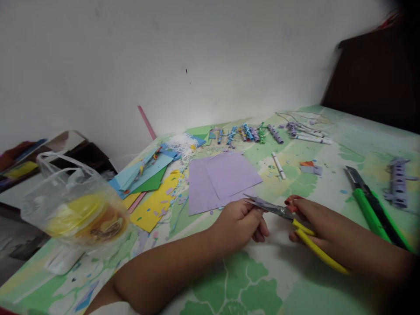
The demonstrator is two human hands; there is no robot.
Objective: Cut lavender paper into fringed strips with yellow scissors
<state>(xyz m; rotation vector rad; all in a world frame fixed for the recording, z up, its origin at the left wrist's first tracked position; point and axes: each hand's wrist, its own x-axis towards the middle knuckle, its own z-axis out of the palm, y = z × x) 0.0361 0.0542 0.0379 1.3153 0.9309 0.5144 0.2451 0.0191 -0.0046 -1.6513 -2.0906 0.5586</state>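
Note:
A pair of scissors (305, 234) with yellow handles lies across the gap between my hands, its metal blades pointing left. My right hand (315, 218) is closed around the handles. At its thumb and forefinger shows a small orange-red rolled piece of paper (292, 201). My left hand (241, 221) is closed in a pinch beside the blade tips, which pass over its fingers; what it grips is hidden. Just beyond it, lilac paper sheets (226, 177) lie overlapped on the patterned tablecloth (232, 284).
A green box cutter (374, 210), blade out, and a lilac paper roll (398, 181) lie right. A white marker (278, 165) and several decorated paper rolls (251, 132) lie further back. A plastic bag (82, 210) with a yellow-lidded tub stands left, near coloured paper (157, 203) and scraps.

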